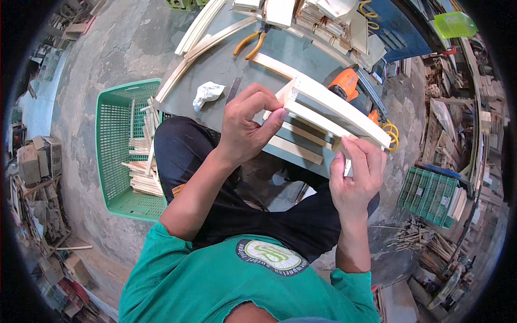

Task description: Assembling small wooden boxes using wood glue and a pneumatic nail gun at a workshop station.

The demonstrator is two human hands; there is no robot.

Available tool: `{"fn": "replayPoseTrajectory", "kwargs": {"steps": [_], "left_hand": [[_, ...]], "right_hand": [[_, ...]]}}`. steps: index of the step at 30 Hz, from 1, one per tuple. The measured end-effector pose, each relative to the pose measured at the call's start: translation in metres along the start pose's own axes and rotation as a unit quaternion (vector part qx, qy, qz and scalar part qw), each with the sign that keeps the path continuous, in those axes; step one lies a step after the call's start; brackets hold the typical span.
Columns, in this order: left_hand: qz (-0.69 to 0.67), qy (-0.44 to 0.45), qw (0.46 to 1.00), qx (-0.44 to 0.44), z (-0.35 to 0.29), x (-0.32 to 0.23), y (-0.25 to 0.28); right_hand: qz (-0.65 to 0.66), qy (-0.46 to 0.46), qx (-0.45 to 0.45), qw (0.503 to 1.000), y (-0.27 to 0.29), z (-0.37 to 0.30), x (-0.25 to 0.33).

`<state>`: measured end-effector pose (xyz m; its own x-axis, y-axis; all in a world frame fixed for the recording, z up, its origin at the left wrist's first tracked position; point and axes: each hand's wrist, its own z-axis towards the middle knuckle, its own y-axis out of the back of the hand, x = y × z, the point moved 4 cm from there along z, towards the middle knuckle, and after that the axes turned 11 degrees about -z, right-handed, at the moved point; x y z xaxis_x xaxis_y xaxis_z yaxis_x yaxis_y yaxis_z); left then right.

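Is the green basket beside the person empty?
No, the green basket holds a pile of small wooden strips along its right side.

Grey-green work board point(226, 62) on concrete floor point(124, 48); bearing orange-handled pliers point(250, 43), crumpled white rag point(207, 94), loose wooden slats point(199, 43) (several overhanging), orange power tool point(344, 83). Green crate point(116, 151) alongside.

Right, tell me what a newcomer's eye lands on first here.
First, the pale wooden frame at centre, gripped by the left hand and the right hand above the grey worktable. Then the green plastic basket of wood offcuts at left, and the orange pliers at the top.
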<state>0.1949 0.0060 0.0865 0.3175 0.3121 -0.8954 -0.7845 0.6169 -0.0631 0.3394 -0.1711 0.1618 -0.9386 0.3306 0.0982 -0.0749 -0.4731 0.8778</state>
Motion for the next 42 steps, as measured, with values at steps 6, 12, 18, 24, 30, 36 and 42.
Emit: {"fn": "replayPoseTrajectory", "kwargs": {"steps": [6,12,18,24,30,36,42], "left_hand": [[-0.003,0.002,1.0,0.016,0.002,0.0,-0.001],[0.016,-0.006,1.0,0.017,0.001,-0.001,0.0],[0.006,0.003,1.0,0.029,0.006,-0.004,0.003],[0.02,-0.006,0.993,0.112,0.019,-0.013,0.009],[0.049,-0.003,0.99,0.132,0.022,-0.013,0.007],[0.033,0.011,0.992,0.121,0.021,-0.011,0.007],[0.024,0.018,0.992,0.123,0.021,-0.009,0.007]], "right_hand": [[0.012,0.001,-0.012,1.0,-0.002,-0.001,-0.003],[0.015,0.004,-0.016,1.0,-0.001,0.001,-0.003],[0.01,0.009,-0.018,1.0,-0.002,0.0,-0.002],[0.015,-0.001,-0.018,1.0,-0.003,-0.002,-0.001],[0.011,-0.009,-0.017,1.0,-0.003,-0.002,-0.001],[0.011,-0.002,-0.02,1.0,-0.004,-0.002,-0.001],[0.01,-0.01,-0.016,1.0,-0.003,-0.002,-0.001]]}}
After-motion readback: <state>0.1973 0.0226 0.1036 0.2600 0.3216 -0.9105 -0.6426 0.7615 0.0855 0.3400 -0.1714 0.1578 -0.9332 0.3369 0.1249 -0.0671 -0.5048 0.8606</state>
